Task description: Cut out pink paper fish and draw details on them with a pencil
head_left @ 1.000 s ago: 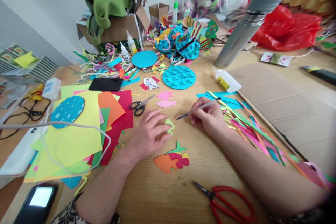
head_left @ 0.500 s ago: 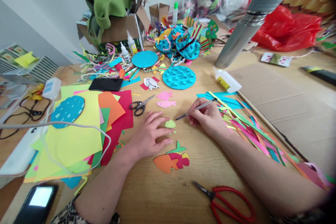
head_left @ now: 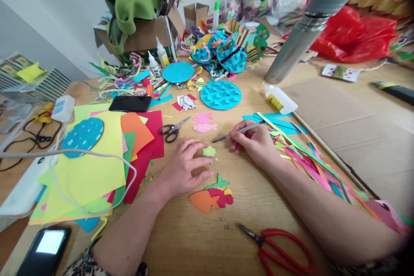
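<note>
My right hand [head_left: 254,142] grips a slim grey pen [head_left: 239,130], its tip pointing left just above the table. Beneath the fingers of my left hand [head_left: 186,166], which are spread, lies a small light-green paper cutout [head_left: 209,151], partly covered. Two pink paper fish [head_left: 205,128] rest beyond it, one with drawn lines. Closer to me, an orange paper fish [head_left: 201,201] overlaps a red cutout [head_left: 221,197] and a green one [head_left: 219,182]. Black-handled scissors [head_left: 171,131] lie beyond my left hand.
Red-handled scissors [head_left: 284,246] lie at the front. Coloured paper sheets [head_left: 93,181] and a cable cover the left side. Paper strips [head_left: 310,166] and cardboard [head_left: 349,129] lie right. A glue bottle [head_left: 280,100], steel flask [head_left: 293,41] and textured blue disc [head_left: 220,95] stand or lie farther back.
The pen tip has shifted slightly left and away from me, off the light-green cutout's side toward the pink fish. My left hand has hardly moved.
</note>
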Tool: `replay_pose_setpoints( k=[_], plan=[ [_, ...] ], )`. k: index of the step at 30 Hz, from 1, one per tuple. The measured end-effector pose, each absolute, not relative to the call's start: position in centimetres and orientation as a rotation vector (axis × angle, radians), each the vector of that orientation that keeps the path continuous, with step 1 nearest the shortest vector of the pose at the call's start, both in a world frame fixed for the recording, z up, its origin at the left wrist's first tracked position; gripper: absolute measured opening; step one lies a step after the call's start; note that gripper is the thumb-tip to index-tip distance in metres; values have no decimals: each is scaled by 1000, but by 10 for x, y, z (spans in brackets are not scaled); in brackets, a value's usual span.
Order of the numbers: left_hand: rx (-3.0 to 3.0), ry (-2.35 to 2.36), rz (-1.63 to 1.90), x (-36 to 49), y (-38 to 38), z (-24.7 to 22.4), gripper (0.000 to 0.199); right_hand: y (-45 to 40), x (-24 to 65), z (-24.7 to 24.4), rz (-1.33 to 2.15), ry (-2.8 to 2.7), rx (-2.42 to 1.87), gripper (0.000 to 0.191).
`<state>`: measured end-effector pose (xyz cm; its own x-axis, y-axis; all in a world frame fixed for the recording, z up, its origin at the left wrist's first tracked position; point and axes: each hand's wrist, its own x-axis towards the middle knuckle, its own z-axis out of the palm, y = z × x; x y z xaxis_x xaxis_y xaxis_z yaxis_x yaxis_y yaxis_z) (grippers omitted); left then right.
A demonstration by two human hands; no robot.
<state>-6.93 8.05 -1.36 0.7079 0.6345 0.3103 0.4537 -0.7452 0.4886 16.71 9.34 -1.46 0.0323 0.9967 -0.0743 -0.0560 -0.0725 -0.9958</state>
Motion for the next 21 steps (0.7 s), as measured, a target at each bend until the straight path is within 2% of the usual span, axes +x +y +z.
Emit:
replay_pose_setpoints(
  k=[21],
  plan=[
    [2542,904,587,-69,81,-17,30,95,167,-19,1280,-1225,-1264,24]
  ],
)
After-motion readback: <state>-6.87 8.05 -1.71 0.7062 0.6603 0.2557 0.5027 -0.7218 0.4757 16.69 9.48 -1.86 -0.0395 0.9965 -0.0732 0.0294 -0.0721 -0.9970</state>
